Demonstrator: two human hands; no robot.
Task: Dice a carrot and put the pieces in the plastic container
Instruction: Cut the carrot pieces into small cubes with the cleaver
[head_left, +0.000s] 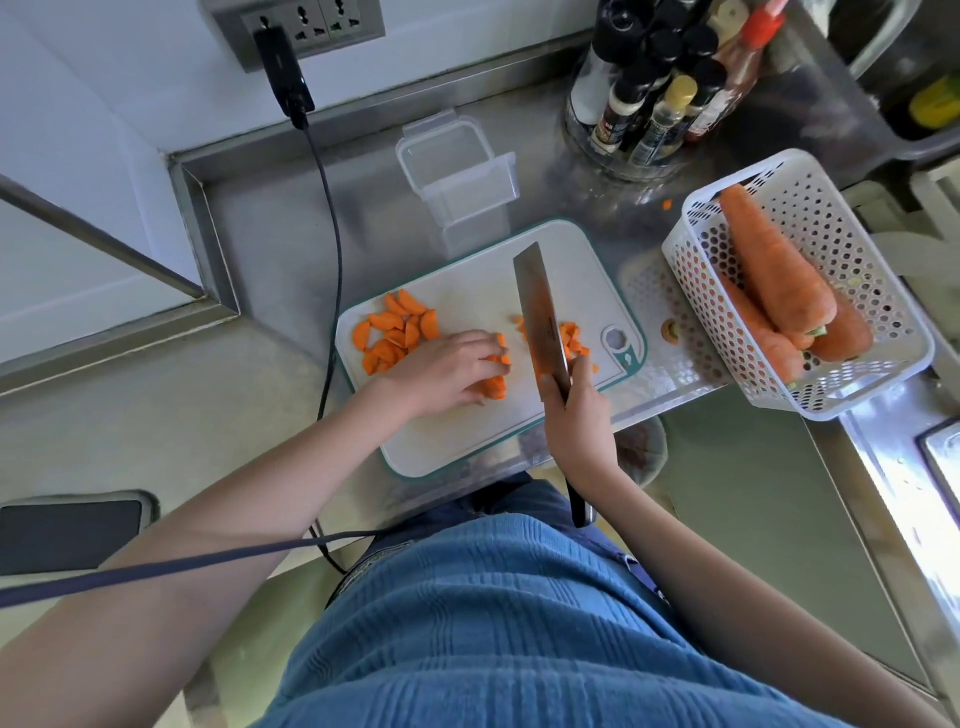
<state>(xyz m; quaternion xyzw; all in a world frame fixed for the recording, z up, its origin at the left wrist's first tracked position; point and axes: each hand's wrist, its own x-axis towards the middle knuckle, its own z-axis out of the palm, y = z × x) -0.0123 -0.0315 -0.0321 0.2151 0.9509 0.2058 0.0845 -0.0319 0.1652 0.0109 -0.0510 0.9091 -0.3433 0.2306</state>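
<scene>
Right hand (574, 410) grips the knife (543, 325) by its handle while left hand (447, 371) curls over stiff, slippery-looking carrot (496, 371) on the board (467, 301), best pinned from above, fingertips tucked; container (457, 171) waits empty.

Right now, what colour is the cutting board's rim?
Teal-green, edging the white cutting board; the head view shows it.
</scene>
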